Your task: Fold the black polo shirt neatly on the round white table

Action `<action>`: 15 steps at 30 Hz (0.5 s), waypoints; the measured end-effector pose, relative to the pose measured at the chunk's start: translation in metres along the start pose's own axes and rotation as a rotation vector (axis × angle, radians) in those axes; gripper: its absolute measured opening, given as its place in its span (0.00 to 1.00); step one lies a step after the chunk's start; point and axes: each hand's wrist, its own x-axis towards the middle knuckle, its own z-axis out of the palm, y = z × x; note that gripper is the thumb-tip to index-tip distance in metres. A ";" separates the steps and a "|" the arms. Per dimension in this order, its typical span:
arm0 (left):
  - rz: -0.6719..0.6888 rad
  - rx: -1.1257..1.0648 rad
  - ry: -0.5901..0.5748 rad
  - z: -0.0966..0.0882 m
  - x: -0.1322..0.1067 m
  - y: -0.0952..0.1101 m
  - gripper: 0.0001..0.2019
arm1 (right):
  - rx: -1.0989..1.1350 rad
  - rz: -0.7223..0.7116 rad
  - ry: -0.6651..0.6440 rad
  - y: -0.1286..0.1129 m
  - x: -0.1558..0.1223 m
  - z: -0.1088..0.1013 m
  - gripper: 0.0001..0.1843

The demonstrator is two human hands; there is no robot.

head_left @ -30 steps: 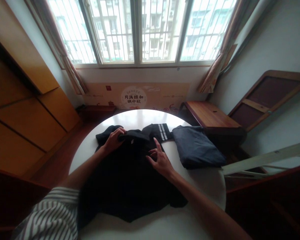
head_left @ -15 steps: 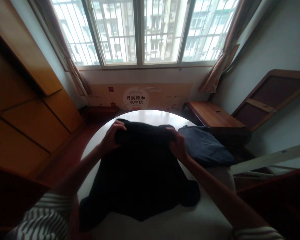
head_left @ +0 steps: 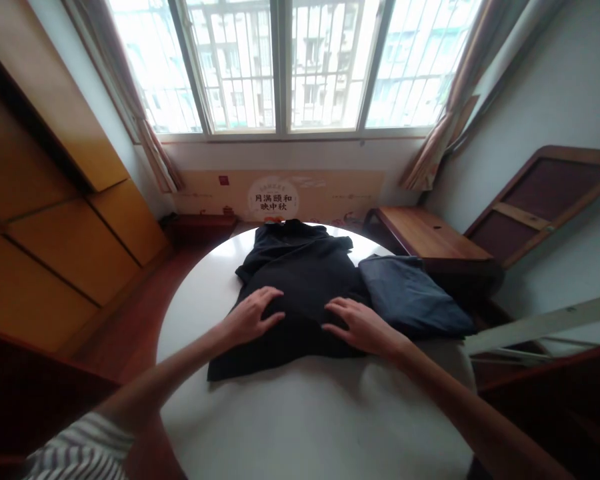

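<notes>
No longer held up, the black shirt (head_left: 303,277) is lying spread on the tabletop (head_left: 300,420) beside the grey cloth (head_left: 413,293), leaving the left hand (head_left: 255,315) and right hand (head_left: 360,325) reaching over it, loosely parted and empty.

Daylight is admitted through the wide, pale-framed, barred glass window (head_left: 281,87), where the panes are overexposed and the view outside is washed out. Glare is noted along the far rim of the round, glossy white table (head_left: 290,420); its near part is more dimly lit. Fold detail is largely lost in the black fabric garment (head_left: 305,277). Both lower corners are underexposed. The tall yellow-brown wooden cabinet (head_left: 50,253) is slanted by wide-angle distortion. Small lettering on the beige printed banner (head_left: 330,179) is blurred.
</notes>
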 end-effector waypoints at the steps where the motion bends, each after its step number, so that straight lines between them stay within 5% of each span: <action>1: 0.001 0.062 -0.091 0.004 -0.023 0.003 0.27 | -0.038 -0.001 -0.010 -0.002 -0.028 0.005 0.30; 3: -0.010 0.187 -0.215 0.008 -0.066 0.007 0.38 | -0.093 -0.040 -0.012 0.000 -0.071 0.014 0.40; 6: -0.048 0.272 -0.211 0.009 -0.108 0.006 0.35 | -0.184 -0.071 0.076 0.013 -0.104 0.025 0.28; 8: -0.077 0.271 -0.171 0.010 -0.120 0.003 0.22 | -0.230 -0.090 0.137 0.020 -0.109 0.029 0.22; 11: -0.142 0.225 -0.189 0.008 -0.125 0.001 0.17 | -0.212 -0.092 0.089 0.012 -0.113 0.025 0.24; 15: -0.322 0.145 -0.415 -0.024 -0.128 0.009 0.11 | -0.085 -0.049 -0.139 -0.032 -0.136 0.004 0.18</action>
